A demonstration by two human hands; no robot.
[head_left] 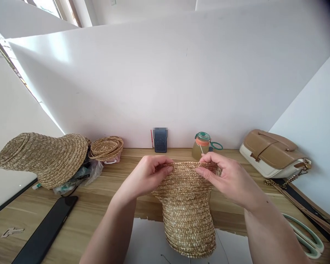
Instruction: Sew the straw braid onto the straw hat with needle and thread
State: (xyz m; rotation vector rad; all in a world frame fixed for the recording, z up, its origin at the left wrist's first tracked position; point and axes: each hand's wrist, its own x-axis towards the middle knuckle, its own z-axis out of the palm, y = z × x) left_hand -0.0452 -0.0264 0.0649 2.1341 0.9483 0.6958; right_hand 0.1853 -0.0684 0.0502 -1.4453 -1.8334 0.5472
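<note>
Between my hands hangs a woven straw hat (188, 209), its brim edge up and its crown down, over a white sheet (147, 234). My left hand (154, 174) pinches the brim's edge at the left, thumb in front and fingers behind. A short way to the right, my right hand (222, 174) pinches the same edge. A thin white stick-like thing, possibly a needle, shows above my right fingertips; I cannot tell if it is held. Part of the brim's right side is hidden behind my right hand.
At the left lie another straw hat (44, 157), a coil of straw braid (107, 146), a phone (48, 227) and a small key-like piece (13, 231). A dark box (160, 141) and a bottle (202, 146) stand by the white partition. A handbag (275, 152) and scissors (305, 234) lie right.
</note>
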